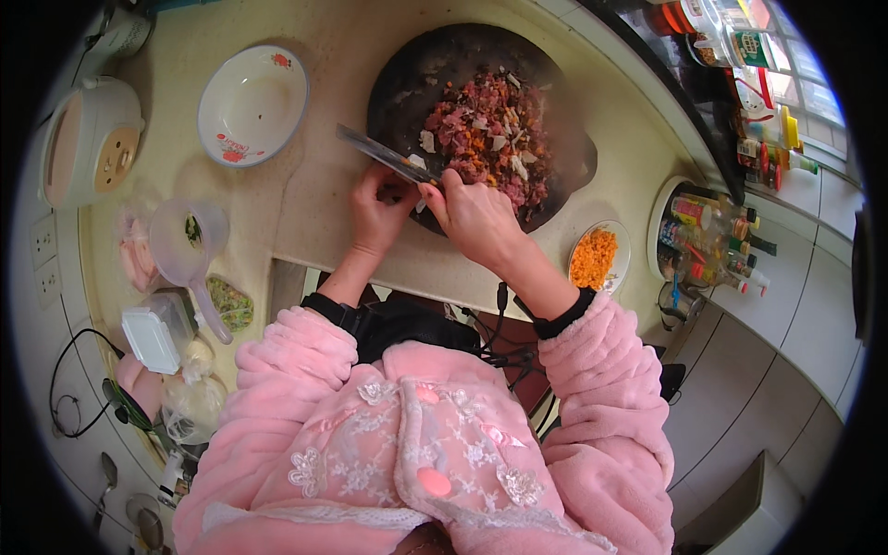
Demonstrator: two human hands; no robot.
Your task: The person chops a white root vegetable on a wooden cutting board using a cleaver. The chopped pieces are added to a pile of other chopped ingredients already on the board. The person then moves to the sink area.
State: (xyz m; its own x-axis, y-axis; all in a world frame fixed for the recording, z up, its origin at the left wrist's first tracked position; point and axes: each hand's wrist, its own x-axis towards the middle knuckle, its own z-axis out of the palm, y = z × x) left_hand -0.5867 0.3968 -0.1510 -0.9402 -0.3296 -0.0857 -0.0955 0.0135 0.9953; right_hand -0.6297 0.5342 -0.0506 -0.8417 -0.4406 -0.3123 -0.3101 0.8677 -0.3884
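A dark round chopping board (pixel 402 90) bears a heap of minced meat (pixel 485 139) mixed with orange bits and pale pieces. My right hand (pixel 479 215) grips the handle end of a cleaver (pixel 388 158) over the board's near left edge, its blade pointing up and left. Below the blade, my left hand (pixel 378 208) has its fingers curled close to it; whether they hold something is hidden. A pale piece lies against the blade near my fingers. To the right of my right hand, a small plate (pixel 622 253) holds chopped orange food (pixel 593 258).
An enamel bowl (pixel 253 104), nearly empty, stands left of the board. Farther left are a rice cooker (pixel 90 142), a translucent ladle-like scoop (pixel 187 243) and a lidded plastic container (pixel 156 336). Condiment bottles stand in a white-rimmed holder (pixel 658 229) at right.
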